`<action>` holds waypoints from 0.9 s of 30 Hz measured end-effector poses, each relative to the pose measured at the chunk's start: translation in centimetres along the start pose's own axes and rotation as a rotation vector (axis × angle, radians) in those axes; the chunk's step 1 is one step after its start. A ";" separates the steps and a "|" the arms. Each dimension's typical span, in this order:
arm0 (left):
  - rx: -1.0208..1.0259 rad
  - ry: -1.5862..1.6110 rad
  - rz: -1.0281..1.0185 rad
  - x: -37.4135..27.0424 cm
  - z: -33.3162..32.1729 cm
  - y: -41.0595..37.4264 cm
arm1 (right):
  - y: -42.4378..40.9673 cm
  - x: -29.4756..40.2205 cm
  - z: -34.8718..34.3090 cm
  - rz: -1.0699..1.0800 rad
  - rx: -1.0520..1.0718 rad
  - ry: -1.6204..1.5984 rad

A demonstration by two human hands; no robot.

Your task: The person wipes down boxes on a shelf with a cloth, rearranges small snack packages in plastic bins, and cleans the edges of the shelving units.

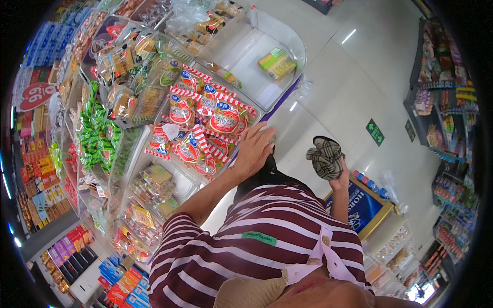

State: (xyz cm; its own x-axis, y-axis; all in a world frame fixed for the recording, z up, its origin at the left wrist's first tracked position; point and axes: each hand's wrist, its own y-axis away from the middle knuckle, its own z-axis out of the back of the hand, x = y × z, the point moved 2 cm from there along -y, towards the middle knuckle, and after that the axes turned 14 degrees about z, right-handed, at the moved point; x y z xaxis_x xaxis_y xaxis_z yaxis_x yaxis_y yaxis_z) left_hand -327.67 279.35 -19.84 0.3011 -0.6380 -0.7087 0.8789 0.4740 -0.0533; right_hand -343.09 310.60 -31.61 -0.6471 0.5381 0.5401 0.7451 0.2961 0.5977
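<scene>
My left hand (252,150) rests at the front edge of a snack bin, its fingers spread over the rim. Just left of it, clear-and-red striped packets of a packaged snack (225,117) lie heaped, with blue maker's marks and printed writing. No object is plainly held in this hand, though its palm side is hidden. Lower right of it, my right hand (339,179) grips a crumpled plaid cloth item (325,158) with a dark edge, cap-like in shape. It hangs above the tiled floor beside my body.
A clear plastic bin (246,46) at the top holds a green-and-yellow packet (277,63). Green-wrapped sweets (100,142) fill a bin at left. A blue framed sign (356,210) stands right of me. Stocked shelves (443,88) line the far right; a green arrow marker (375,132) is on the floor.
</scene>
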 end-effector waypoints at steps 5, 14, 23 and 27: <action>-0.059 0.021 0.022 0.4 -2.0 -5.2 | -2.7 1.3 1.2 -0.014 -0.032 -0.018; 0.011 0.040 0.320 -1.9 -6.1 -12.1 | -7.6 4.1 -9.8 0.074 0.049 -0.059; 0.096 0.021 0.555 2.5 -9.7 -16.2 | -13.3 4.4 -23.8 0.256 0.314 0.226; 0.090 -0.021 0.698 1.0 -9.5 -17.0 | -17.5 2.8 -26.5 0.313 0.481 0.326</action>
State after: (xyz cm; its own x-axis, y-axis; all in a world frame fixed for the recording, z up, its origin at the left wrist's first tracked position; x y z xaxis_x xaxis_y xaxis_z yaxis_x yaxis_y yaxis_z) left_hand -345.81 276.41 -26.28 0.8125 -0.2150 -0.5419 0.5044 0.7253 0.4685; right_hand -362.24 285.98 -24.89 -0.3473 0.4118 0.8425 0.8462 0.5247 0.0924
